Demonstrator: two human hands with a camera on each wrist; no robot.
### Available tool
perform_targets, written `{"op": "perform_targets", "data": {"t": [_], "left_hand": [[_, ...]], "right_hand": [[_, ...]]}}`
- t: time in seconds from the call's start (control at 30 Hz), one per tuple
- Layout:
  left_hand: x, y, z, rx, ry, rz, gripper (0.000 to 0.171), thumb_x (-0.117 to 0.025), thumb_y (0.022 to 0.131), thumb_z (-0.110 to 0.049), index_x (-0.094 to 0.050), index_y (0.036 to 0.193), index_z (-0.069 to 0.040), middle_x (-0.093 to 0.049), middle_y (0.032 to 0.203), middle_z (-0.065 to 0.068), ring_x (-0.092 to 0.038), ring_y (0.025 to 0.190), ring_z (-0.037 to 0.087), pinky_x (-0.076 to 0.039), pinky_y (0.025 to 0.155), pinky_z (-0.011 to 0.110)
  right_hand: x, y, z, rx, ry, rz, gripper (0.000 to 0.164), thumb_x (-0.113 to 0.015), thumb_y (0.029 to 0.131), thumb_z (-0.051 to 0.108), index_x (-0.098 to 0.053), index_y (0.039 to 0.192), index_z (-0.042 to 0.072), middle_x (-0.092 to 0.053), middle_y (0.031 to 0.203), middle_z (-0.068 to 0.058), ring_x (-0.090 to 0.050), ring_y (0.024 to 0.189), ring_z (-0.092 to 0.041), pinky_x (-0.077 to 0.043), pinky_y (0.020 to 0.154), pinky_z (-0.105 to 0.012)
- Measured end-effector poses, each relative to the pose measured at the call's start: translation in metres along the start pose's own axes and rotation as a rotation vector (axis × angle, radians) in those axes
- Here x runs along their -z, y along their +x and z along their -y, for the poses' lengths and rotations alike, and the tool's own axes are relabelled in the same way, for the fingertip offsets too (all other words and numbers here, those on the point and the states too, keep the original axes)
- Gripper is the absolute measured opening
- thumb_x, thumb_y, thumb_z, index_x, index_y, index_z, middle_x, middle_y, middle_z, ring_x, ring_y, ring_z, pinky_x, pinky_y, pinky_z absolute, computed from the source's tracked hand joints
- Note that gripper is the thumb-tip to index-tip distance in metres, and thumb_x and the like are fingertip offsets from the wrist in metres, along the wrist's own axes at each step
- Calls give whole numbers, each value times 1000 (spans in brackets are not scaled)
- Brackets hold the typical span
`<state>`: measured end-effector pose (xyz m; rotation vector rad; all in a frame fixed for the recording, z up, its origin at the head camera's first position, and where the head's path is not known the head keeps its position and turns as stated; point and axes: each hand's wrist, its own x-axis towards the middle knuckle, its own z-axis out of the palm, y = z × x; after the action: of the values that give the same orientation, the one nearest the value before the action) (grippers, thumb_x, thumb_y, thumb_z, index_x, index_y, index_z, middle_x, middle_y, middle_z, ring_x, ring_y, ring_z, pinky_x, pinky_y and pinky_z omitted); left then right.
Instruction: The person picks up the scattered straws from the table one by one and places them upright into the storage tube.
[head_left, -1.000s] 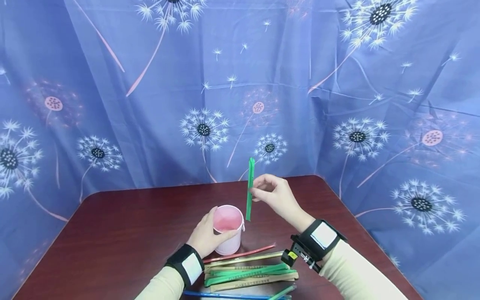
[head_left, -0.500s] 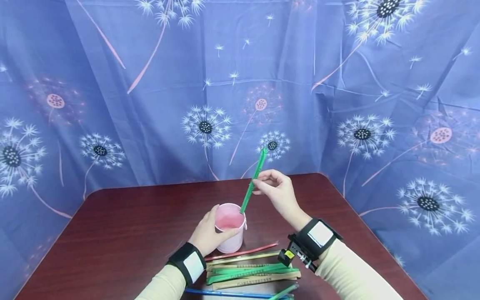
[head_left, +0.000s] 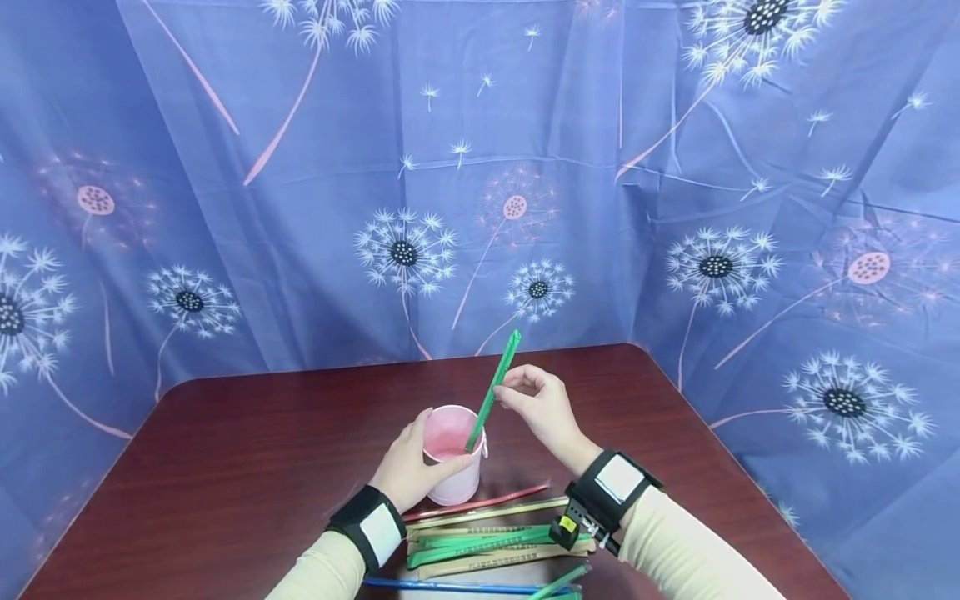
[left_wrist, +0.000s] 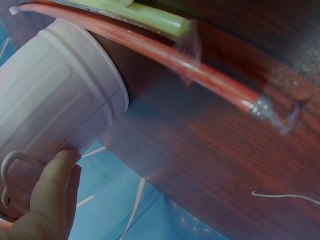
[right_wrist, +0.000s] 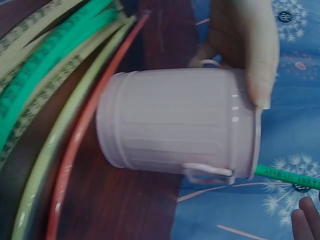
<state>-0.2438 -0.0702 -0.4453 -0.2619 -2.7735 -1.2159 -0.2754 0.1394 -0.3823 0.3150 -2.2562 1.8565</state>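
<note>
- Left hand [head_left: 408, 468] gripped the light pink bucket [head_left: 459, 483]: my thumb lay along the near side of the rim, my other fingers round the far left side.
- Bucket stood upright on the dark red-brown wood-grain table [head_left: 285, 450], mouth up, small loop handle [right_wrist: 200, 166] on its right side.
- Right hand [head_left: 543, 408] pinched the green paper-wrapped straw [head_left: 487, 408] between thumb and fingertips, roughly mid-length.
- That straw leaned: top to the upper right, lower end inside the bucket mouth by the right rim.
- Nearest me past the bucket: red straw [head_left: 487, 502] just in front of its base, clear film crimped at the end; yellow straw [head_left: 487, 515] beside it.
- Next, a pile of green wrapped straws [head_left: 457, 551] and tan printed wrapped straws [head_left: 487, 565], overlapping.
- Front edge of view: blue straw [head_left: 450, 587], with another green straw [head_left: 562, 581] angled across its right part.
- Blue dandelion-print curtain [head_left: 315, 250] hung behind the table.
- Black straps on both wrists, cream sleeves below.
</note>
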Motion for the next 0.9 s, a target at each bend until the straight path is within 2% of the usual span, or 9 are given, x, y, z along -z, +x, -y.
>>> {"op": "perform_targets", "data": {"t": [0.17, 0.43, 0.77, 0.9], "left_hand": [[-1, 0, 0, -2, -7, 0, 101, -79, 75, -57, -37, 149, -1, -55, 138, 24, -57, 124, 38, -49, 101, 56], [0, -1, 0, -21, -4, -11, 100, -79, 76, -55, -37, 148, 0, -56, 137, 25, -57, 124, 39, -49, 100, 57], [-1, 1, 0, -25, 0, -14, 99, -79, 76, -55, -37, 148, 0, -56, 137, 25, -57, 124, 38, -49, 100, 56], [-3, -1, 2, -12, -16, -17, 99, -79, 76, -56, -38, 148, 0, -56, 137, 24, -57, 124, 38, -49, 100, 57]], "right_hand": [[-2, -4, -10, -14, -111, 15, 11, -74, 84, 8, -71, 91, 2, -74, 85, -11, -70, 79, -14, -57, 73, -27], [-7, -8, -21, -10, -310, 60, 5, -74, 85, 16, -73, 88, 12, -74, 87, -1, -61, 78, -8, -50, 69, -27], [-12, -15, -30, -24, -366, 104, 5, -72, 84, 16, -72, 86, 11, -73, 84, -2, -51, 61, -8, -44, 59, -24], [-14, -19, -35, -24, -369, 126, 6, -71, 86, 16, -71, 89, 11, -73, 87, -2, -55, 69, -10, -46, 64, -25]]}}
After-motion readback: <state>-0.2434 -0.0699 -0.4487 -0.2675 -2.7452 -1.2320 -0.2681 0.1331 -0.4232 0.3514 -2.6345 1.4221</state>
